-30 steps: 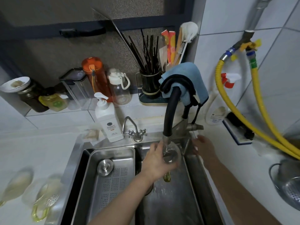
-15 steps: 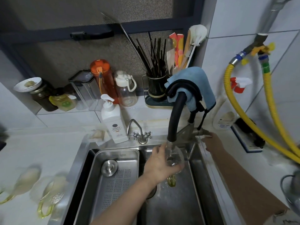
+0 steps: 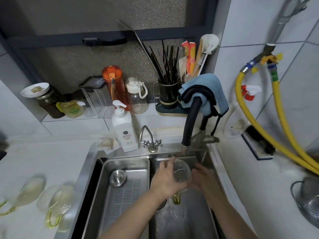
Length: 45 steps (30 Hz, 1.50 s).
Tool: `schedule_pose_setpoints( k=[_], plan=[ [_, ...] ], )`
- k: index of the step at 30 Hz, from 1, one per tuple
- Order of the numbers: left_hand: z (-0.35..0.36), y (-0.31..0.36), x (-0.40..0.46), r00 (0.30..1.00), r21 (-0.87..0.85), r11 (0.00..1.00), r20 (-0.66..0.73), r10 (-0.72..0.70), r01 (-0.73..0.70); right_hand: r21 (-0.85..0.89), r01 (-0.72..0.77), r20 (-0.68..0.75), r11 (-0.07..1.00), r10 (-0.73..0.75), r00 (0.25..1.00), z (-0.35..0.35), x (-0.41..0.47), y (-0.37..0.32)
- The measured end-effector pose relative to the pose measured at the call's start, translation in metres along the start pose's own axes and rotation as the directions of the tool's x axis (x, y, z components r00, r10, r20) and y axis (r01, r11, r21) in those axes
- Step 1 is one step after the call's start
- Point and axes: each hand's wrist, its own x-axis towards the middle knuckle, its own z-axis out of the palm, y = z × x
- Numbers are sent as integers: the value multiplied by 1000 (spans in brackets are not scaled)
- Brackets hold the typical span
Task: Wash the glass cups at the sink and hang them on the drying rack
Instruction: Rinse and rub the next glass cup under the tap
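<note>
Well, it's a cramped corner kitchen with pale tiled walls and a dark-framed window [image 3: 110, 18] behind a mesh screen, and the white worktop [image 3: 43, 161] wraps round a stainless sink [image 3: 89, 169] set into it. Both hands are down in the sink's right basin: the left hand [image 3: 164, 180] curls round a clear glass cup [image 3: 181, 173] from the left, and the right hand [image 3: 204, 178] closes against it from the other side, just under the spout of the black tap [image 3: 190, 121]. A yellow-tinted handle [image 3: 176, 198] hangs below the cup. A perforated steel tray [image 3: 124, 190] with a round plug fills the left basin. Two more glass cups [image 3: 57, 202] with yellow handles lie blurred on the worktop to the left of the sink, well apart from the hands. A blue cloth [image 3: 210, 90] is draped over the tap's arch. A white pump bottle [image 3: 125, 131] stands at the sink's back edge beside a small chrome tap [image 3: 150, 140]. Along the window ledge sit jars, a clear box, an orange bottle [image 3: 114, 85] and a white-lidded one, then a dark holder [image 3: 168, 94] stuffed with chopsticks and brushes. On the right, yellow hoses [image 3: 283, 128] loop down from a wall valve, and a metal colander [image 3: 309, 204] sits at the far right edge
</note>
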Motion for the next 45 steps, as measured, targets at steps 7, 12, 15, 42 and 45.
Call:
schedule_pose_setpoints(
  k=[7, 12, 15, 42, 45],
  plan=[
    [7, -11, -31, 999, 57, 998, 20, 40, -42, 108, 190, 40, 976, -195, 980, 26, -68, 24],
    [5, -16, -50, 990, -117, 984, 20, 139, -136, 119, 305, -92, 945, -295, 951, 31, -98, 25],
    [0, -20, -58, 993, -347, 931, -5, 121, -115, 149, 332, -148, 931, -311, 939, 28, -110, 31],
    [33, -8, -158, 988, -980, 176, 70, -141, 95, 153, 460, -21, 875, -463, 886, 1, -176, 59],
    [28, -17, -174, 981, -991, 129, 19, -195, 45, 148, 467, 30, 872, -475, 879, 14, -185, 60]
  ],
)
